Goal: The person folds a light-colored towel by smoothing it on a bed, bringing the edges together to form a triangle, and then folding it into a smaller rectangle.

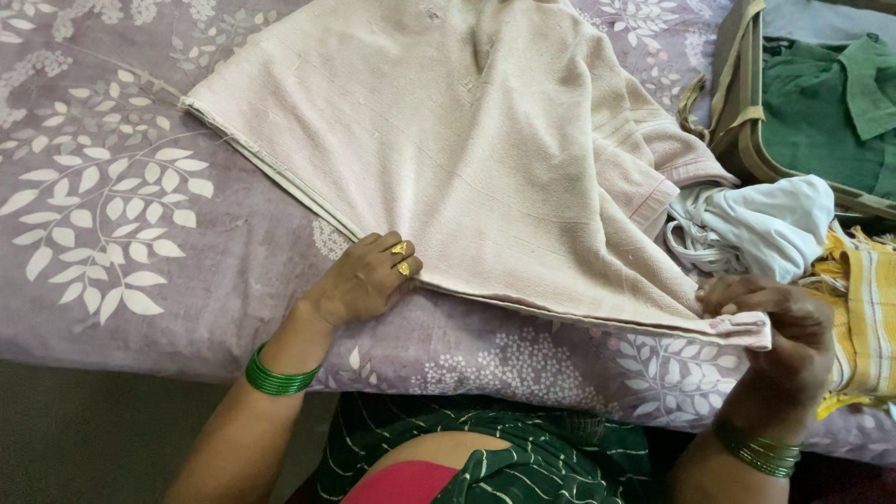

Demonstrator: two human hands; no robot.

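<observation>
A pale pink garment lies spread flat on a bed with a mauve sheet printed with white leaves. My left hand, with two gold rings and green bangles at the wrist, pinches the garment's hem near its middle. My right hand, also wearing green bangles, grips the hem's right corner and holds it slightly off the bed. The hem runs taut between both hands.
A crumpled white cloth lies right of the garment. A yellow and white striped cloth hangs at the right edge. An open bag at top right holds green clothing. The bed's front edge runs just below my hands.
</observation>
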